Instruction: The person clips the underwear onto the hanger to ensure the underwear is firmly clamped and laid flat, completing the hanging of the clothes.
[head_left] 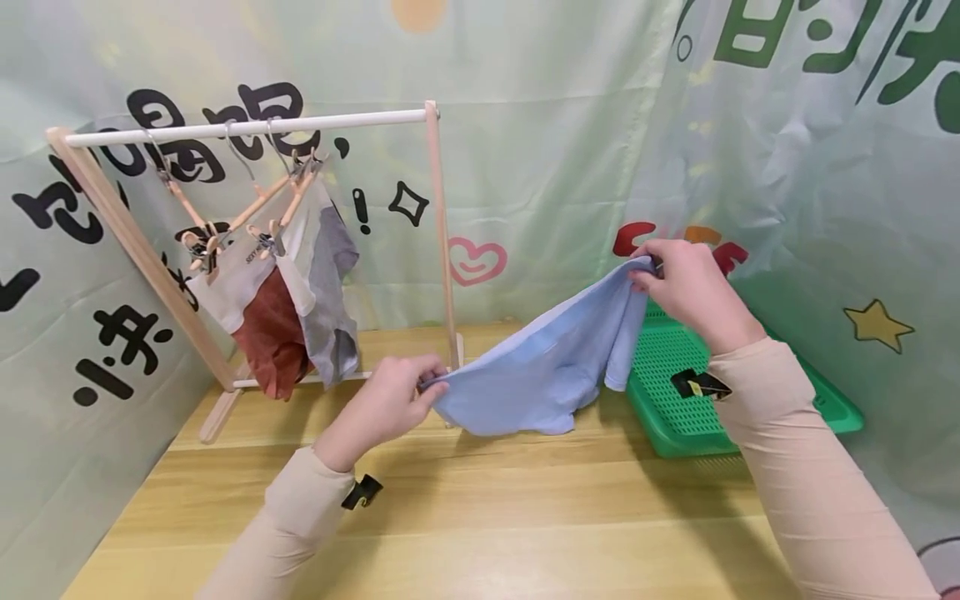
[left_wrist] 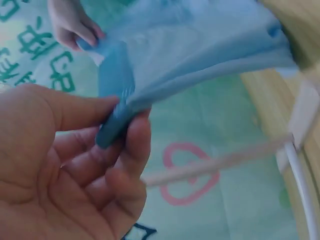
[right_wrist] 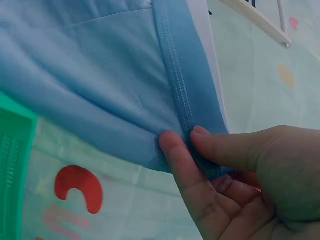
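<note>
Here, both hands (head_left: 390, 396) pinch blue cloth (head_left: 528, 383); green basket (head_left: 678, 443) nearby.

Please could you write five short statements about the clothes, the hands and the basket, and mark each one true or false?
1. The left hand and the right hand both pinch the blue garment. True.
2. In the head view, the left hand is higher than the right hand. False: it is lower.
3. The green basket is right of the rack in the head view. True.
4. The blue garment hangs on the rack. False: the hands hold it up.
5. A white and red-brown garment hangs from the rack. True.
</note>
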